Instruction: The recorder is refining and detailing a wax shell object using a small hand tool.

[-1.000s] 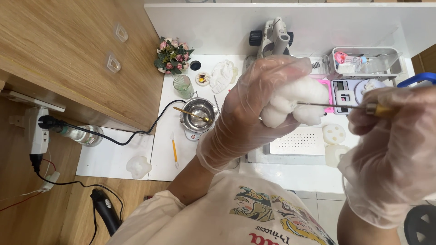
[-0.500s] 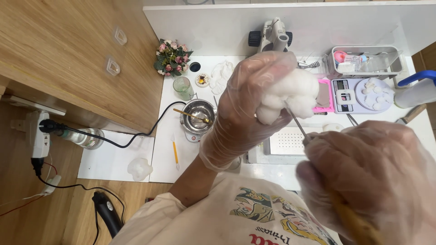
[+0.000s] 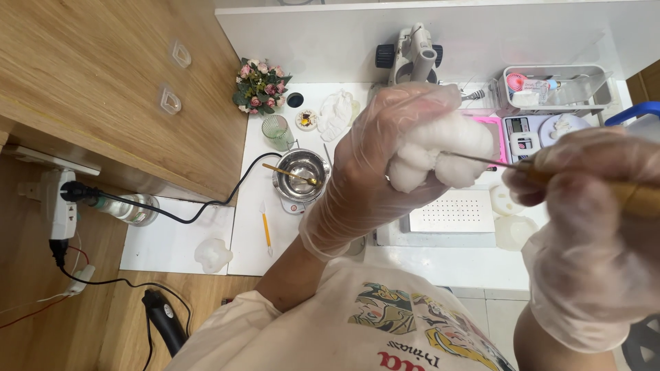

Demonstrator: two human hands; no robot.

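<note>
The white lumpy model (image 3: 440,156) sits up in the air over the white bench (image 3: 440,257), held in the left hand (image 3: 385,161). It looks like a plaster cast of teeth, but the fine shape is hard to tell. The left hand wears a thin clear glove and its fingers are curled tight around the model, so only the right side of it sticks out. The right hand (image 3: 591,206), also in a clear glove, is closed around the wooden handle of a thin metal tool (image 3: 522,165). The sharp tip of the tool touches the right side of the model. To do this well, I think the left hand should grip firm and stay steady, and the tip should press softly, because the model looks like it could chip. Small, slow strokes seem best. Under the hands lies a white plate with many tiny holes (image 3: 459,211). To the left of it stands a small metal bowl (image 3: 301,172) with a little tool (image 3: 289,172) resting in it, and a black cord (image 3: 199,199) runs from it to a plug on the left. Just below and left of the bowl lies an orange tool (image 3: 265,230). Farther back stand a green glass (image 3: 277,130) and a small bunch of pink flowers (image 3: 260,85). At the back right is a clear tray (image 3: 553,88) with small things in it.
</note>
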